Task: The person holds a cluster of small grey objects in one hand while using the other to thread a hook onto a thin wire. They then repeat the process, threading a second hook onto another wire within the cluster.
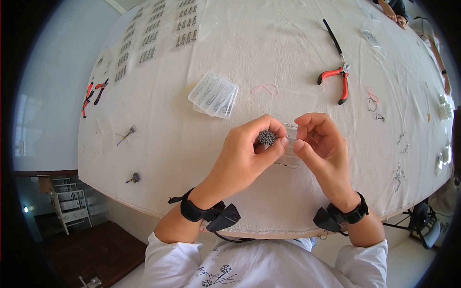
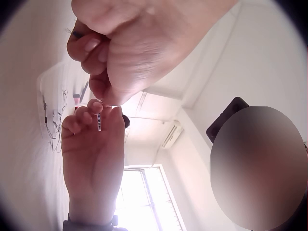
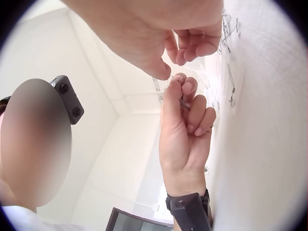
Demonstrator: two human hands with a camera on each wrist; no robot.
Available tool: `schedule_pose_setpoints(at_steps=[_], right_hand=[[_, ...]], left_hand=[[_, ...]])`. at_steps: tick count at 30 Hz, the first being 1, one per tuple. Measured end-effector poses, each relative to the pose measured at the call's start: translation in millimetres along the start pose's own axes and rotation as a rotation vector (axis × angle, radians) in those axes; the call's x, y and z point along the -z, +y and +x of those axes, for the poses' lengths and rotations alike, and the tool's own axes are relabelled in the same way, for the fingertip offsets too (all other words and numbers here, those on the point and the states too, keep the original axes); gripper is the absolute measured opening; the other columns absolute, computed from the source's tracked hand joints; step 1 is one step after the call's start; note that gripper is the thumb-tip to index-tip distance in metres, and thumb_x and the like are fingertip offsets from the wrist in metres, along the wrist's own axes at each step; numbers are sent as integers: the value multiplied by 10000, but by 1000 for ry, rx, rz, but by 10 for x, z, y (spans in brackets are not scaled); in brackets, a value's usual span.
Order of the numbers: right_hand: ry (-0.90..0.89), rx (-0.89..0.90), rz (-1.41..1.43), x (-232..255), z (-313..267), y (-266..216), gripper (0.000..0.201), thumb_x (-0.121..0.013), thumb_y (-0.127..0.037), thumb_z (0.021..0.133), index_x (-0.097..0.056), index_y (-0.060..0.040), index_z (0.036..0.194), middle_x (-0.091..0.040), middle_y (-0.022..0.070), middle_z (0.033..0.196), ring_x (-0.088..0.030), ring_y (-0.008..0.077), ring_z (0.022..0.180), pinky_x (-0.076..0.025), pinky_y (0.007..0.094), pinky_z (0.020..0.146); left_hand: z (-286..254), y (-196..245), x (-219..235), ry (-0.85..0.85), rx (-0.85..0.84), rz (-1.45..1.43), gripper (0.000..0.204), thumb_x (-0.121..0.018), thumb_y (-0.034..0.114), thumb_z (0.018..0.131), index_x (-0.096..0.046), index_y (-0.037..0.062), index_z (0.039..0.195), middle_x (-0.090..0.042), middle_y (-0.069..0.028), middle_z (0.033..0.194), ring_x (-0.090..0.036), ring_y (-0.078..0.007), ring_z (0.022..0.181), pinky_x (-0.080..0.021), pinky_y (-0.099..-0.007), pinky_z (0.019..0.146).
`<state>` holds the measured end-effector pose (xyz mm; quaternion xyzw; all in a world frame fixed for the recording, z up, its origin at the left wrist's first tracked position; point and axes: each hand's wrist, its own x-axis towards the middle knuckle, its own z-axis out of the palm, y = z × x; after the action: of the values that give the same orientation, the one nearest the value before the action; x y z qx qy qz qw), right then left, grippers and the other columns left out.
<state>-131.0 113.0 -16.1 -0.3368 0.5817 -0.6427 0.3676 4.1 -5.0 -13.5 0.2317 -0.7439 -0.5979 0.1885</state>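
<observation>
My left hand [image 1: 249,146] curls round a tight bundle of thin grey pieces [image 1: 267,138], their rounded ends facing up in the head view. Its thumb and forefinger meet close to the right fingertips. Opposite it, my right hand [image 1: 326,146] has its thumb and loosely bent fingers apart, with no object visible between them. In the right wrist view, a gap separates the right thumb [image 3: 162,72] from the other fingers. Below both hands lies a clear compartment box [image 1: 292,161], partly hidden by them, its transparent lid [image 1: 302,100] spread behind.
A stack of clear boxes [image 1: 213,96] holding dark wire pieces lies left of centre. Red-handled pliers [image 1: 345,81] and a thin black tool [image 1: 332,37] are at the back right. Small grey bundles [image 1: 136,177] lie left; loose wire bits [image 1: 398,176] lie right. Another person's hands [image 1: 401,21] show far right.
</observation>
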Motion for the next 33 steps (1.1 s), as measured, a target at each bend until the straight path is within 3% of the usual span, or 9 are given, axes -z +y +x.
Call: schedule_pose_setpoints(at_steps=[4,15,33], right_hand=[[-22,-44,-2,27,-8,29,243,-681,-52,844,-566,-8,1054,-545,-15,857,-509,24,764,-423,182,643],[-98,-105,-55,40,-8,-6,160,-679,-64,855,-607,9,977,-582,-20,784,-520,13,693,-416,169,599],[-116,-165,53,30,-25,-51,81,-645,-43,894,-611,15,939,-615,-15,846,-548,16,762,-446,169,661]], left_hand=[[-1,33,50,-27,93,-72,119,-630,144,923,-585,34,912,-519,71,804,-400,16,655,-337,-155,555],[10,45,52,-42,83,-96,115,-629,139,922,-589,32,908,-530,67,820,-410,17,670,-345,-152,576],[-1,86,36,-94,73,-86,85,-621,115,919,-587,37,916,-529,61,821,-433,6,704,-368,-160,611]])
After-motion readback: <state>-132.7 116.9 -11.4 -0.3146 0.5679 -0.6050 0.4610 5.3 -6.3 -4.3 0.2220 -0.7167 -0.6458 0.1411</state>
